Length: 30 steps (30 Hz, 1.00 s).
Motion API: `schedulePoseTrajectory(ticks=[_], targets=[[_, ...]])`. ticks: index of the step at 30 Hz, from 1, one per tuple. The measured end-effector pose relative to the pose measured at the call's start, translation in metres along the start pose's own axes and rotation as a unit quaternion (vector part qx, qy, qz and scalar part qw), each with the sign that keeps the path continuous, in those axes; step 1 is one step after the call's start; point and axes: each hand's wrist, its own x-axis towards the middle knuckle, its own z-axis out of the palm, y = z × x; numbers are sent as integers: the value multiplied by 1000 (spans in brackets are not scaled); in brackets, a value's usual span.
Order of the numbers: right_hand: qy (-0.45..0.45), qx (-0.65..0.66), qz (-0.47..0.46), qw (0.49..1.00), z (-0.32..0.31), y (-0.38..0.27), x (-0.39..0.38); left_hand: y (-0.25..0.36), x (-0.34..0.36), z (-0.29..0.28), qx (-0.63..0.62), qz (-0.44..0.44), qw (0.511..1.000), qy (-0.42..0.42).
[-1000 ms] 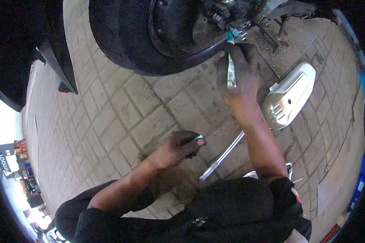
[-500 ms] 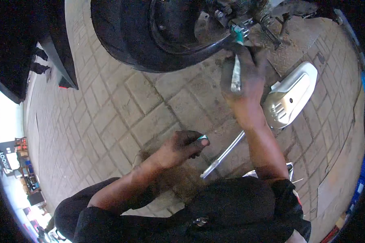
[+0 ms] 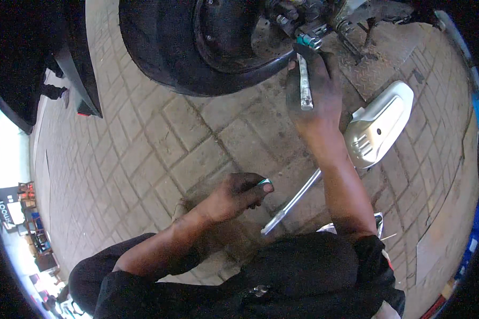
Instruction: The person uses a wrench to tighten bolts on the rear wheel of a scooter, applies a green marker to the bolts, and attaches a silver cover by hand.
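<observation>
My right hand (image 3: 316,90) is closed round a pale, crumpled squeeze tube (image 3: 305,85), just below the wheel's axle hardware (image 3: 303,21). A teal piece (image 3: 306,40) shows at the tube's upper end, against a bolt; whether they are joined is unclear. Lower down, over the pavers, my left hand (image 3: 239,194) has its fingers curled on a small teal-and-white object (image 3: 264,182), mostly hidden. A long silver bar tool (image 3: 290,204) lies on the ground between my hands, partly behind my right forearm. A silver metal cover (image 3: 380,122) lies right of that forearm.
A black tyre (image 3: 159,48) fills the top middle. A ridged metal plate (image 3: 378,69) lies below the stand. At upper left are black bodywork (image 3: 77,85) and a dark foot or leg (image 3: 56,91). Shiny parts (image 3: 378,223) lie by my right elbow, and shelving (image 3: 37,234) at far left.
My right hand moved slightly right, then back up and left, with the teal piece tilting at the bolt. My left hand barely moved. A dark foot or leg came into view at upper left.
</observation>
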Motion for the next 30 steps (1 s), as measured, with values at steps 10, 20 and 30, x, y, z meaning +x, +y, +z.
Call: schedulePoseTrajectory(ticks=[10,20,30], targets=[[52,-48,1,997,-34,-12,-15,-9,-3,-8,-7,-2,1000,8],[47,-13,2,999,-37,-22,-7,-1,-3,-5,-8,-6,1000,-8],[71,78,15,994,-6,-32,9,-15,-6,-6,20,3,999,26]])
